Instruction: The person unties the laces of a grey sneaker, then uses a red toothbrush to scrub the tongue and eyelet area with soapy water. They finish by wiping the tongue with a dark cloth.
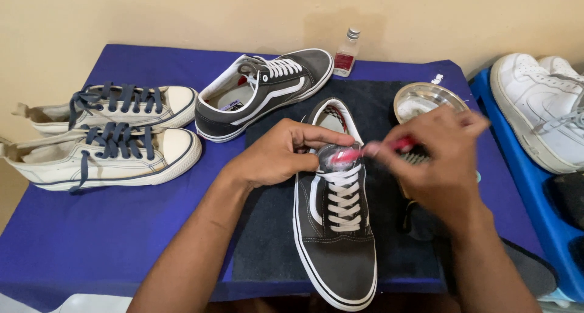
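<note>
A dark grey sneaker (337, 246) with white laces and a white side stripe lies on a black mat (267, 252), toe toward me. My left hand (283, 152) grips its collar and tongue on the left side. My right hand (441, 161) holds a red-handled toothbrush (377, 149), blurred with motion, its head on the shoe's tongue near the top laces.
The matching grey sneaker (267, 91) lies behind on the blue cloth (91, 228). Two cream sneakers (109, 133) with navy laces sit left. A small glass bottle (347, 52) stands at the wall. A glass bowl (426, 100) is behind my right hand. White sneakers (541, 112) rest on a blue surface at right.
</note>
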